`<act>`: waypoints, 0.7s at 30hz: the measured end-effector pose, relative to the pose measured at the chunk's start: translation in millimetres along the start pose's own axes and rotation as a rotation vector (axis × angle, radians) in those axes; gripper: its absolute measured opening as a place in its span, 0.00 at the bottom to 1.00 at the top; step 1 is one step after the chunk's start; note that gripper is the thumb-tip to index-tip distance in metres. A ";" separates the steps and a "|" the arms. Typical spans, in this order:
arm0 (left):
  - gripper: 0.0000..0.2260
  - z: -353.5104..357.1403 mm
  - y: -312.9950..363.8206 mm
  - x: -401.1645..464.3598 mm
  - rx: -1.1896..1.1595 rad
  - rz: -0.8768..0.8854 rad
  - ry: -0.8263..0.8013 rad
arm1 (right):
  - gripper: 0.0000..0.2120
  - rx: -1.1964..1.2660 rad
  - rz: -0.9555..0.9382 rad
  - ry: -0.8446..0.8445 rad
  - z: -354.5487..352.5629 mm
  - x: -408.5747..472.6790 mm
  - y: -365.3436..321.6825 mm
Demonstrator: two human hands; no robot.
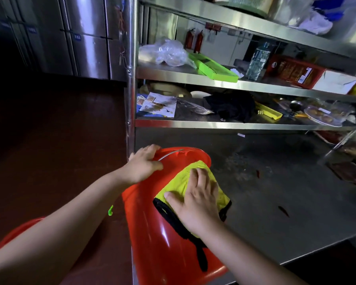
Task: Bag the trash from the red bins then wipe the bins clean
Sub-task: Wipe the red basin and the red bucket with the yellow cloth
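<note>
Red bin: a plastic bucket [152,223] lies on its side at the near left corner of the steel worktable [275,202], base end toward the shelves, wider end toward the person and overhanging the table edge.
Long axis: runs roughly away from the person — from the near edge up toward the shelf post [131,79].
Handle: a thin wire bail [170,154] shows near the far end, by the left thumb.
Left hand: the left hand [143,164] is curled over the far left side of the bucket, steadying it.
Right hand: the right hand [195,200] lies flat, fingers spread, pressing a yellow cloth with a black border [181,184] onto the upturned wall.
Which is nearer: the right hand sits closer to the person; the left is further along the axis.
Step, as I judge it: wiping the outside — strokes would likely run along the axis while the left hand stops any roll.
Second bin: another red bucket [19,231] is partly visible low left, off the table.
</note>
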State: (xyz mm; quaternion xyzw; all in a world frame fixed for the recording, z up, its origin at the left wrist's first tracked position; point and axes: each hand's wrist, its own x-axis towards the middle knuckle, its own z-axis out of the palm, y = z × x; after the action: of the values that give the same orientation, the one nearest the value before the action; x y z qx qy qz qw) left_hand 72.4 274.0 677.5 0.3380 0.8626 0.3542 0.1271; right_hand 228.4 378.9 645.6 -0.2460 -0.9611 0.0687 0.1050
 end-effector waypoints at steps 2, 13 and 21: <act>0.36 -0.3 -2.2 3.2 -0.006 0.010 -0.021 | 0.47 -0.033 -0.010 -0.031 2.9 11.7 -4.9; 0.24 4.0 -12.6 14.9 0.049 0.030 0.061 | 0.31 0.004 -0.284 -0.131 -4.6 37.5 19.1; 0.25 10.7 -4.3 20.2 -0.017 -0.002 0.020 | 0.28 0.228 -0.521 -0.142 -6.2 -49.8 70.7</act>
State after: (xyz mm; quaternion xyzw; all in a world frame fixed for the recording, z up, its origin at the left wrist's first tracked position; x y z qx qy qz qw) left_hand 60.2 290.9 667.2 0.3325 0.8612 0.3647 0.1218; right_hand 304.9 416.6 630.2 0.0277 -0.9829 0.1641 0.0784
